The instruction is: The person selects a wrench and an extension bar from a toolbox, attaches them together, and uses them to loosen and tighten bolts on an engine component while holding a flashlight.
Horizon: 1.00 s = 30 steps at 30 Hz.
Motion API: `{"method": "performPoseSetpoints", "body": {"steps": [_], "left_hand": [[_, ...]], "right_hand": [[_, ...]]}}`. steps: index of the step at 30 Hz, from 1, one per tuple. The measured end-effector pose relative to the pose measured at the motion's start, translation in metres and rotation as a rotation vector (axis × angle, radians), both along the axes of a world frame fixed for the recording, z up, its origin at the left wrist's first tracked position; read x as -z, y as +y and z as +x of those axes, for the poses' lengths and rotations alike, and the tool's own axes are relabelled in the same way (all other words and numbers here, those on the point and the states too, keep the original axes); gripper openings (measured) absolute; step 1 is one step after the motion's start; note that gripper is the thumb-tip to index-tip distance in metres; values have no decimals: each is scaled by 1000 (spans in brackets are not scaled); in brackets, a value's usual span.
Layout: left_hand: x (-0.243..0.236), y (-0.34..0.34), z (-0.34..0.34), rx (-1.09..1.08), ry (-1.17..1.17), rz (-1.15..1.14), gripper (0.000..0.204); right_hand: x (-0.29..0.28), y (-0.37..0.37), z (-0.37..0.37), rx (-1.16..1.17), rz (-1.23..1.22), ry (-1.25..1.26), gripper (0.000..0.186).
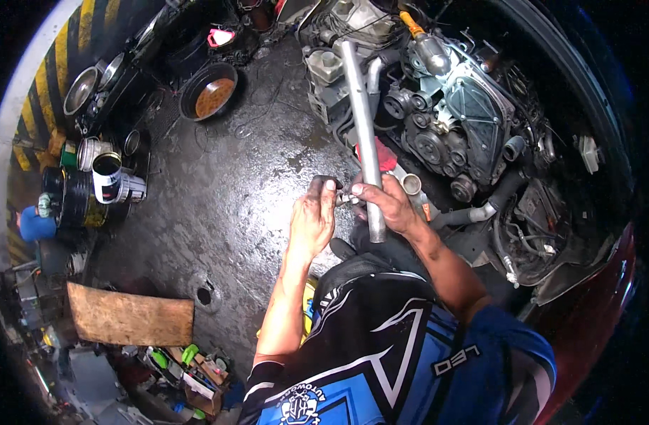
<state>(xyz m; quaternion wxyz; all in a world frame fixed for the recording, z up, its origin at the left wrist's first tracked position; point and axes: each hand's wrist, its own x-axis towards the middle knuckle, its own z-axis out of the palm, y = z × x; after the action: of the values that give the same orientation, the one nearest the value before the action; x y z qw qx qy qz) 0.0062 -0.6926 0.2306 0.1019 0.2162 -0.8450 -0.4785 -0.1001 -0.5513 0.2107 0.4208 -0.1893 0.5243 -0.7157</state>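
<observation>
A long silver metal pipe [362, 113] stands out in front of me, tilted, its far end by the engine bay. My right hand [395, 205] is closed around its lower part, with the thumb toward my left hand. Fingers bent, my left hand [312, 221] pinches a small shiny metal piece [347, 199] lying between the two hands. The right fingertips come close to that piece; whether they touch it I cannot tell, nor its exact kind. Just behind the pipe, a red cloth [385, 158] shows beside the right hand.
An exposed engine [473, 106] with pulleys and hoses fills the right side, with an orange-handled lamp [412, 25] over it. A black basin [188, 95] holds brownish liquid. Buckets [107, 180], a wooden board [129, 315] and a floor hole [205, 292] lie leftward on wet dark floor.
</observation>
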Motion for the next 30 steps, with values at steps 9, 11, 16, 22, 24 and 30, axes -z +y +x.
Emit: {"method": "performPoseSetpoints", "body": {"steps": [9,11,16,22,24,30], "left_hand": [[-11,-68,-42,159,-157,-315,35],[-1,-83,-50,203,-42,-375,37],[5,-109,-80,212,-54,-398,41],[3,-131,-125,412,188,-255,40],[-7,-142,-134,483,162,-209,38],[17,-216,-161,487,109,-125,32]], "right_hand": [[26,-64,-55,-280,22,449,38],[8,-71,-65,-247,2,502,40],[17,-92,-70,-27,25,582,40],[-4,-100,-81,112,9,475,44],[8,-101,-73,162,154,512,37],[-31,-78,-14,635,146,257,26]]}}
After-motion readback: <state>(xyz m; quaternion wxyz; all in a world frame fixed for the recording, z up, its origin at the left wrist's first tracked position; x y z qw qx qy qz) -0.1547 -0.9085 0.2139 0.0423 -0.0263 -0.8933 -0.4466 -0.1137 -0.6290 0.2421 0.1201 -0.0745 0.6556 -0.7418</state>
